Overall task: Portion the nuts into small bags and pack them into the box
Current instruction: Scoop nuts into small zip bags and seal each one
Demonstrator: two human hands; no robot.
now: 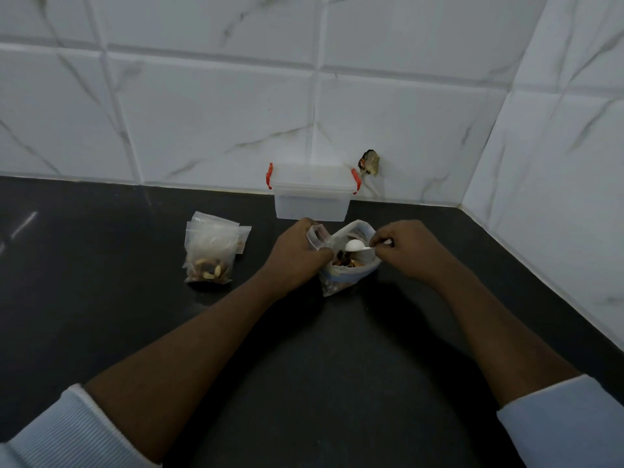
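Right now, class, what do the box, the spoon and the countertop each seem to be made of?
Box: probably plastic, frosted and translucent, with red clip latches. Spoon: looks like white plastic, smooth; thin handle. Countertop: dark stone or laminate, cannot tell which; semi-gloss, with a faint glare streak.

Both my forearms reach forward over the bench [101, 271], converging, bare up to pale ribbed sleeves [67, 427] bunched near the elbows. My left grip [297, 253] lies back-up, its fingers curled down, pinching the rim of a small bag [314, 235]. My right grip [407, 249] sits near it, knuckles up, wrist bent slightly inward, with thumb and forefinger pinching the handle of a white spoon [354, 245]. The two grips do not touch.
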